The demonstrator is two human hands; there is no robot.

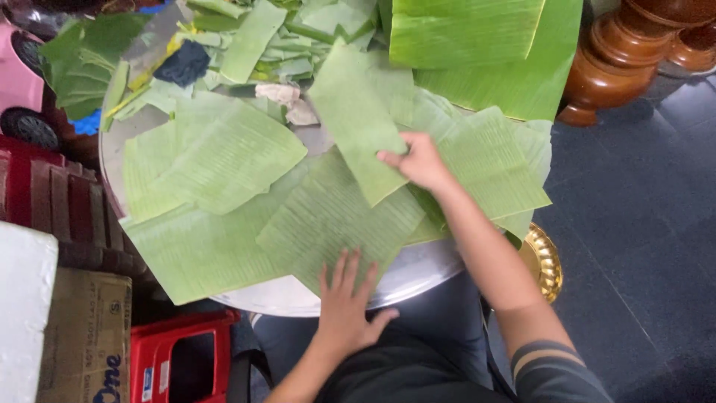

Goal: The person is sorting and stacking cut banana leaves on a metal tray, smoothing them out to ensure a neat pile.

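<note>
Cut pieces of green banana leaf lie spread over a large round metal tray [418, 272]. My right hand [418, 160] pinches the lower edge of one long narrow leaf piece [356, 119] that lies tilted over the others. My left hand [344, 298] rests flat, fingers spread, at the near rim of the tray, pressing on a broad leaf piece [328, 220]. Another broad piece [224, 157] lies to the left, and one more [492, 160] sits under my right wrist.
Leaf strips and scraps [276, 45] with a dark cloth [183, 63] pile at the tray's far side. Big folded leaves [477, 37] lie beyond. A carved wooden leg [619, 60] stands right, a gold dish [543, 261] below the tray, a red stool [179, 358] and cardboard box [86, 336] left.
</note>
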